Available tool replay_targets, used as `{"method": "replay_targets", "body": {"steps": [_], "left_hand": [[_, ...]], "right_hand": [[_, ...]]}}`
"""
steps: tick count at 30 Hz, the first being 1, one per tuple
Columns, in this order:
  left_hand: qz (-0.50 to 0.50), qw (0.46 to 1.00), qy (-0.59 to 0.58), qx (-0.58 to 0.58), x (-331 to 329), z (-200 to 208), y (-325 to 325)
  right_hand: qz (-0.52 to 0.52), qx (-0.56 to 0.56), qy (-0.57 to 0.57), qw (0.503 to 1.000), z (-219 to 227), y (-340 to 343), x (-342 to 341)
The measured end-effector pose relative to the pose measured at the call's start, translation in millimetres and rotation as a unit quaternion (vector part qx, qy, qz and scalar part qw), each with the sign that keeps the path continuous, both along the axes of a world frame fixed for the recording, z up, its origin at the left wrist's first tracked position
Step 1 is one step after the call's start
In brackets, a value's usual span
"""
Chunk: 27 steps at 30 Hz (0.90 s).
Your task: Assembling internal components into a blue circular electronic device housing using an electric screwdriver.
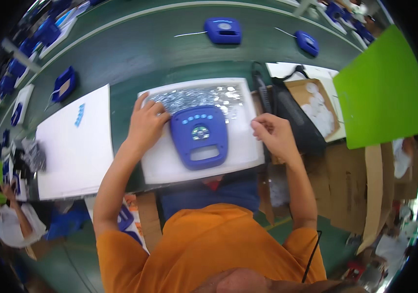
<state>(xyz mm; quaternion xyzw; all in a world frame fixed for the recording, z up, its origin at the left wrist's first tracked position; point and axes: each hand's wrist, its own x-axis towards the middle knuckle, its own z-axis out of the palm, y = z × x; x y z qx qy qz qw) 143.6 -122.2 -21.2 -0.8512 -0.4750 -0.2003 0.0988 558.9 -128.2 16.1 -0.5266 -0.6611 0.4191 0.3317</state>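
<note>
A blue plastic case (200, 155) with a handle slot, a round middle piece and an arc of light-blue dots lies face up on a white foam pad (245, 154). Shiny silvery-clear material (184, 97) covers the pad's far part, beyond the case. My left hand (148, 122) rests over the pad's left side, fingers apart, its fingertips close to the case's upper left edge; whether they touch it I cannot tell. At the pad's right edge, my right hand (276, 135) is closed in a pinch, away from the case. Anything between those fingertips is too small to make out.
To the right are a black mesh pouch (297, 112), a black-handled tool (262, 90) and a cardboard box of white discs (333, 124). A white board (89, 151) lies left. Blue cases (223, 38) with white cords sit on the green belt (145, 46). A green panel (385, 93) stands right.
</note>
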Motion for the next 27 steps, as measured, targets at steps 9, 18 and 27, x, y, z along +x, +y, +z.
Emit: {"method": "replay_targets", "body": {"steps": [9,18,27], "left_hand": [[0.011,1.000,-0.011,0.012,-13.4,-5.3,3.3],[0.026,0.994,-0.101,0.022,-17.8,8.4,-6.7],[0.039,0.926,-0.362,-0.102,2.6,36.5,-6.9]], "right_hand": [[-0.025,0.000,-0.016,1.000,9.5,18.4,34.5],[-0.195,0.018,-0.525,0.828,36.3,78.8,168.8],[-0.122,-0.042,-0.510,0.850,5.6,84.0,201.3]]}}
